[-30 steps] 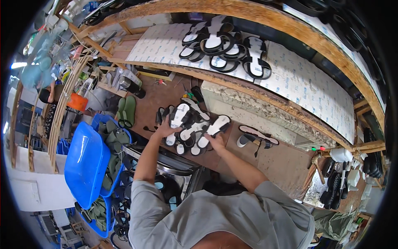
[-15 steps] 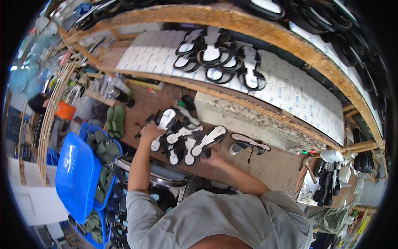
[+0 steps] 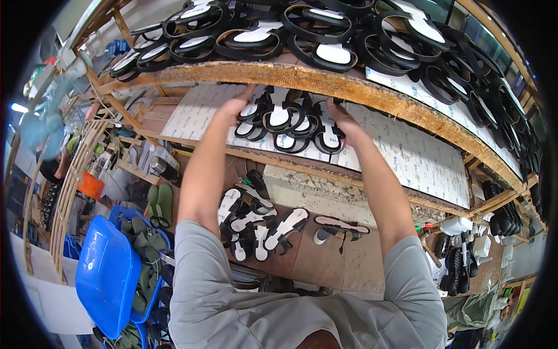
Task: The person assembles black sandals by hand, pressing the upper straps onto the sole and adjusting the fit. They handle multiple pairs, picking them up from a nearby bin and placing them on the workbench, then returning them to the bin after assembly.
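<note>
Sandal pile [image 3: 279, 117] dead ahead by the shelf's [image 3: 407, 152] front edge, and I'm bracketing it!
Left hand [image 3: 235, 109] at its left side, right hand [image 3: 344, 120] nearest the right-end sandal [image 3: 329, 139], long axis back to front; I can't tell whether either grips.

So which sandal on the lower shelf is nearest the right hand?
The rightmost sandal, right beside the right hand; the cluster's other sandals lie farther left.

Rack [image 3: 256, 71]: rough timber, two tiers, the lower lined with printed white sheeting [image 3: 427, 160]. Bench [image 3: 319, 259]: brown top, beneath the rack. Poles [image 3: 71, 189]: pale wood, left. Panel [image 3: 55, 296]: white, lower left. Light [image 3: 19, 107]: bright white, far left edge.
</note>
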Demonstrator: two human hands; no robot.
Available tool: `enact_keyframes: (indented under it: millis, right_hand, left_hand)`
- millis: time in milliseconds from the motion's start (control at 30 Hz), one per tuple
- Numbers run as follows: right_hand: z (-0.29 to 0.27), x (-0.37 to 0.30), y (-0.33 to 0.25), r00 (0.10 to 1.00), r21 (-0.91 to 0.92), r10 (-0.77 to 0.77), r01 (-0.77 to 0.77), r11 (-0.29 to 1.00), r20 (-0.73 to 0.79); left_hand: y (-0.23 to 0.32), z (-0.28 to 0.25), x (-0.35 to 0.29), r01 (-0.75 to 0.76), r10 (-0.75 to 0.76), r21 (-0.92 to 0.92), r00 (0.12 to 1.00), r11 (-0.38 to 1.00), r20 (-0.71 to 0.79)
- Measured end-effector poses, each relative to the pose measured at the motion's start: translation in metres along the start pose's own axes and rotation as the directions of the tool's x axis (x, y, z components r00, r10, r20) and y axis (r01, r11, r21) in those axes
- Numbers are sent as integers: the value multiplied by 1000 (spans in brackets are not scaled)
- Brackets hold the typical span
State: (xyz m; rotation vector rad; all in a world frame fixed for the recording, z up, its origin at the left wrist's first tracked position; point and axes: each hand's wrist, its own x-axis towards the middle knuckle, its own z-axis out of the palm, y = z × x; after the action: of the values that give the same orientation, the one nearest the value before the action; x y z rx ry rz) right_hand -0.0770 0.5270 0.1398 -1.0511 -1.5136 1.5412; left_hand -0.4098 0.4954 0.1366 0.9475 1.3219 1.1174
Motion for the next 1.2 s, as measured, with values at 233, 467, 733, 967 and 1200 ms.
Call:
enact_keyframes:
  millis: [233, 467, 733, 967, 1200]
  right_hand:
    - [14, 27, 41, 998, -440, -47, 65, 896, 52]
    - [85, -43, 36, 967, 285, -204, 155, 946, 151]
    - [191, -193, 77, 898, 21, -291, 302, 953, 330]
    - [218, -169, 236, 938, -477, 132, 40, 878, 320]
    - [159, -172, 263, 923, -706, 169, 136, 695, 345]
  left_hand:
    - [-13, 88, -38, -87, 97, 167, 994, 982, -49]
    - [-31, 111, -115, -520, 475, -69, 820, 851, -320]
    - [-103, 52, -304, -443, 445, 117, 775, 889, -449]
    - [-272, -46, -262, 194, 100, 437, 819, 878, -564]
    - [-286, -9, -190, 659, -79, 494, 641, 567, -764]
